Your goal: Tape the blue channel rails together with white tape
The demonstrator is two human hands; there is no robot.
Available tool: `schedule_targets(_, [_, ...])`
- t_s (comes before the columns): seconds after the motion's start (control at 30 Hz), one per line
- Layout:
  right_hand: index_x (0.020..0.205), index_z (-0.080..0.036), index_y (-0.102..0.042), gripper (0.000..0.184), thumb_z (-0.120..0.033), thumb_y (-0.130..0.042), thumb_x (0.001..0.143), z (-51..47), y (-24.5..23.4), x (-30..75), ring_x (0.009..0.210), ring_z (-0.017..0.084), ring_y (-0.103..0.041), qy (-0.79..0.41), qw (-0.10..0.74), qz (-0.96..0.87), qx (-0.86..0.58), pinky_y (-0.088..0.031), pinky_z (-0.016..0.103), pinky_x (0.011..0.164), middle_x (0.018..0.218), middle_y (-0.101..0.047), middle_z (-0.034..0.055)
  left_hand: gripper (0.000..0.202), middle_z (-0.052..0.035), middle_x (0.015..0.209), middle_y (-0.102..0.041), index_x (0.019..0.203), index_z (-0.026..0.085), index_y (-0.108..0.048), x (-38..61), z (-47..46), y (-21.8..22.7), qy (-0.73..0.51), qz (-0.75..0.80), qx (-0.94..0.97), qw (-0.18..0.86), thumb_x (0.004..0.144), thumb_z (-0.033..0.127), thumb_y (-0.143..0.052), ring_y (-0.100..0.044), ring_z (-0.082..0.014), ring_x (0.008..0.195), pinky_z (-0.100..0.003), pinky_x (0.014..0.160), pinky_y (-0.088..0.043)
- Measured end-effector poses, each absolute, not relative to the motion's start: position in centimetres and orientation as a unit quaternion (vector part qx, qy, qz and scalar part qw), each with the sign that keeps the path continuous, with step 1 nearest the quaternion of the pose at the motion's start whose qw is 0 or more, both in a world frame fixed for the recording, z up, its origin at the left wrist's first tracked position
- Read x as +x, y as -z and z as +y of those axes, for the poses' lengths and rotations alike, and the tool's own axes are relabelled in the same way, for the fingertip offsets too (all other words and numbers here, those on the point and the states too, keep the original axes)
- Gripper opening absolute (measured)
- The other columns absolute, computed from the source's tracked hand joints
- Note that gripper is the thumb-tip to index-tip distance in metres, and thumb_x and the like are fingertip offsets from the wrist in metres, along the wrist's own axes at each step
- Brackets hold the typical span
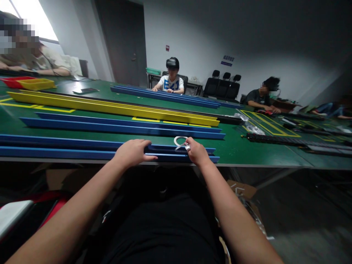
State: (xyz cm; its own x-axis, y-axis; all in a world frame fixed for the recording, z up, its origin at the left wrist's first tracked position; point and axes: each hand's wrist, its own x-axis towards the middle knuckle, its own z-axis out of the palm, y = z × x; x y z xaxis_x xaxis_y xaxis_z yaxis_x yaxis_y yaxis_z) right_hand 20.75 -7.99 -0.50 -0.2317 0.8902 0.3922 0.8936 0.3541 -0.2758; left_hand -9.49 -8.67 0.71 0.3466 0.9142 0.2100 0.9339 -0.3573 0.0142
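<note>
A long blue channel-shaped rail (74, 152) lies along the near edge of the table. My left hand (132, 152) straddles it, fingers curved over the far wall and thumb stretched along the near one. Above the rail's right end, my right hand (196, 151) is closed on a thin white roll of tape (176, 140). A pale strip hangs by the roll, close to my fingertips; its end is hard to make out. Behind this rail lies another blue rail (123, 126), with a yellow rail (115, 108) farther back.
More blue rails (165, 96) lie across the green table (247, 154), before a seated person (172, 82). Red and yellow trays (38, 84) stand at the left. Dark strips (275, 139) and clear plastic wrap (254, 128) are at the right. Other people sit at both sides.
</note>
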Motion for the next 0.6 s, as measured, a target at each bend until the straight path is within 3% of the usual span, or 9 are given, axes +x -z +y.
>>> schedule_targets(0.23, [0.099, -0.025, -0.057, 0.028, -0.05, -0.045, 0.094, -7.51, 0.46, 20.58, 0.075, 0.021, -0.062, 0.006, 0.266, -0.771, -0.579, -0.031, 0.026, 0.061, 0.087, -0.07, 0.0059, 0.079, -0.0081, 0.12, -0.068, 0.126, 0.029, -0.059, -9.68, -8.57, -0.57, 0.093, -0.572, -0.814, 0.042, 0.068, 0.082, -0.049, -0.063, -0.0307, 0.108, -0.038, 0.091, -0.046])
schedule_targets(0.6, [0.095, -0.026, -0.057, 0.02, -0.039, -0.042, 0.096, -7.58, 1.01, 20.33, 0.072, 0.02, -0.061, 0.012, 0.314, -0.764, -0.564, -0.03, 0.025, 0.061, 0.083, -0.068, 0.0047, 0.081, -0.0086, 0.124, -0.066, 0.127, 0.028, -0.058, -10.12, -8.28, -0.68, 0.078, -0.581, -0.81, 0.025, 0.068, 0.082, -0.05, -0.061, -0.0315, 0.111, -0.038, 0.092, -0.045])
